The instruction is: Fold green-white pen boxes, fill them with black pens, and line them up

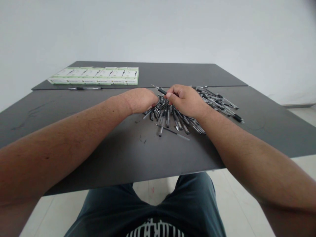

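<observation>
My right hand (185,99) is closed on an uncapped gel pen (161,91), its bare tip pointing up and to the left. Beside it, my left hand (145,99) reaches down with curled fingers at the left edge of a pile of small dark and clear pieces, which look like pen caps. The back of that hand hides what its fingertips grip. Clear pen barrels (168,119) fan out towards me below both hands. A thin ink refill (172,132) lies in front of them.
More black-gripped pens (219,103) are heaped to the right, behind my right forearm. A row of white and green boxes (96,76) stands at the back left, with a single pen (85,88) lying before it. The dark table (138,154) ends just above my knees.
</observation>
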Demonstrator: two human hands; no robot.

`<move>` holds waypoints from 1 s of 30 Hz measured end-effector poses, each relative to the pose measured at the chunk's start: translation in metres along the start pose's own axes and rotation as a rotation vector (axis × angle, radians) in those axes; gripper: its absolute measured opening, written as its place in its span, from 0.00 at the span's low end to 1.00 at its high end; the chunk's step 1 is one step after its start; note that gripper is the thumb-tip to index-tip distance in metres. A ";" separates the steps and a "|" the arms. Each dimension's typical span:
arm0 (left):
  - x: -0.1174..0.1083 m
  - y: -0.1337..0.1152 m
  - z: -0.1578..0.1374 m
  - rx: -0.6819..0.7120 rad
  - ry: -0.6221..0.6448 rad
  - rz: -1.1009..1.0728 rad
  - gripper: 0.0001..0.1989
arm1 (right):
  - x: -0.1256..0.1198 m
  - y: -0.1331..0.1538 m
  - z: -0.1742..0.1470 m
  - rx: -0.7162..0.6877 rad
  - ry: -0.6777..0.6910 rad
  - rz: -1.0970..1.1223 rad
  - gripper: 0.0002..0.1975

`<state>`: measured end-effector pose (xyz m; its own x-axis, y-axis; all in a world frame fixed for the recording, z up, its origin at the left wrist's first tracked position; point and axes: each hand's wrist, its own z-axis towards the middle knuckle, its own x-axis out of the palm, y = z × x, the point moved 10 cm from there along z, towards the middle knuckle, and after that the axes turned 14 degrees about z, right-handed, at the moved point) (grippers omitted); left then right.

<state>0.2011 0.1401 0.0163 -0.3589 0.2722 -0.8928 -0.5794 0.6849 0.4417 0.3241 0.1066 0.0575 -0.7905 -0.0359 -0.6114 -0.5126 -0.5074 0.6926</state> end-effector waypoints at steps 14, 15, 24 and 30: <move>-0.015 0.029 -0.025 -0.158 -0.119 -0.206 0.17 | -0.001 -0.004 -0.001 0.029 -0.011 -0.008 0.13; -0.015 0.033 -0.032 -0.181 -0.113 -0.258 0.18 | 0.000 -0.004 -0.001 0.029 -0.008 -0.009 0.13; -0.011 0.048 -0.096 -0.306 -0.179 -0.782 0.15 | 0.005 -0.001 -0.002 0.024 0.023 0.002 0.12; 0.006 0.035 -0.115 -0.446 -0.286 -1.357 0.11 | 0.011 0.001 -0.005 0.022 0.052 0.004 0.14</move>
<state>0.0945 0.0881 0.0370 0.7624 -0.2413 -0.6004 -0.5408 0.2719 -0.7960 0.3166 0.1013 0.0490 -0.7744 -0.0824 -0.6273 -0.5175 -0.4880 0.7029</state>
